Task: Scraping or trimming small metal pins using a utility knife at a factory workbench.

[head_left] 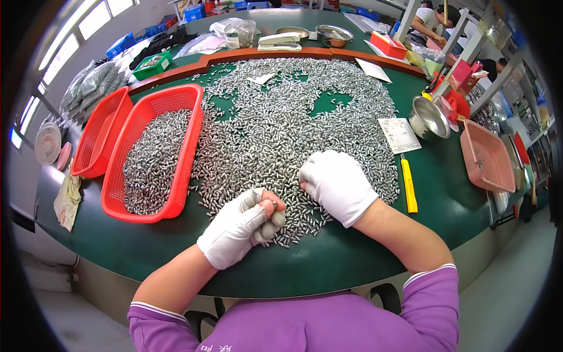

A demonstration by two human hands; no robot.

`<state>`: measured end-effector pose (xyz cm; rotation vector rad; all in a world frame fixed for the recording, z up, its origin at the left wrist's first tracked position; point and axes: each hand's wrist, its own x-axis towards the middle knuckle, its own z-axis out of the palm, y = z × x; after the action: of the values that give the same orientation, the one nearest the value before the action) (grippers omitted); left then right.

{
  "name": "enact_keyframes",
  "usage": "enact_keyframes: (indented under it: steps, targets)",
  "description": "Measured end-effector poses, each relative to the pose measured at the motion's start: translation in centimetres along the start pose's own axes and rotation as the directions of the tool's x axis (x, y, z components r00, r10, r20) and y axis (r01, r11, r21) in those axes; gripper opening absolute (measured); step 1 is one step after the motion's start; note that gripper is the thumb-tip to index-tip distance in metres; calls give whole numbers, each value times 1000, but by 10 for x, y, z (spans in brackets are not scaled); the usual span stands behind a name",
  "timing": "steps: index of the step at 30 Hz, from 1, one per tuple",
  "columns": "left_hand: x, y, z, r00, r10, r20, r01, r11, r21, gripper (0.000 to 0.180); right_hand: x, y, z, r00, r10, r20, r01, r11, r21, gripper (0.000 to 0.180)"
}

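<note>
Pinched in left hand (237, 227): small metal part (274, 203); right hand (339, 186) placed at pile of metal parts (267, 132), grip cannot be told; red basket (193, 141) set beside pile

White characters (216, 348) on purple shirt (264, 325), printed slip (400, 135)

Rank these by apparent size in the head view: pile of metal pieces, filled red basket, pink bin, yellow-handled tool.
1. Pile of metal pieces
2. Filled red basket
3. Pink bin
4. Yellow-handled tool
</note>
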<state>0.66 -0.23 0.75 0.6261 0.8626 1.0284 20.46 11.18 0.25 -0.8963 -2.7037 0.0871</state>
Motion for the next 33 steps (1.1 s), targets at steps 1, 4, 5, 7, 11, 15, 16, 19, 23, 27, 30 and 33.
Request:
enact_keyframes:
  steps: [1,4,5,7,11,15,16,19,23,27,30,33]
  targets:
    - [0,0,0,1000,1,4,-1,1000,-4,24,0,-1,1,1000,-11,-23,10,1000,-25,12]
    - [1,-2,-3,1000,-5,13,6,1000,-19,24,1,-2,0,997,-32,-73,30,999,-39,10]
    - [1,-2,-4,1000,-12,18,13,999,-30,24,1,-2,-1,994,-43,-100,41,999,-28,9]
    - [1,0,-5,999,-29,37,31,998,-49,26,2,-5,-10,979,-88,-182,97,994,40,8]
    - [0,2,-3,994,-41,99,51,994,-98,30,2,-23,-35,916,-229,-330,294,942,164,14]
    - [-1,2,-1,997,-44,59,48,997,-55,30,0,-33,-33,887,-232,-400,370,875,312,18]
    - [0,0,-4,996,-50,72,53,998,-28,29,0,-32,-30,885,-234,-402,379,864,332,18]
    - [1,0,-5,997,-50,62,49,998,30,26,-1,-30,-31,905,-284,-317,377,881,285,19]
    - [1,0,-7,998,-39,46,37,999,40,20,-1,-21,-25,935,-137,-327,178,979,98,27]
    - [0,0,-4,999,-11,43,10,999,40,18,-5,1,-9,994,49,-102,-53,998,-41,20]
    - [1,-2,-8,997,-7,71,5,999,35,19,-1,9,-1,1000,4,-31,-5,999,-34,10]
    - [2,-3,-10,996,12,83,-14,1000,27,21,0,8,2,996,-29,-83,24,998,-56,9]
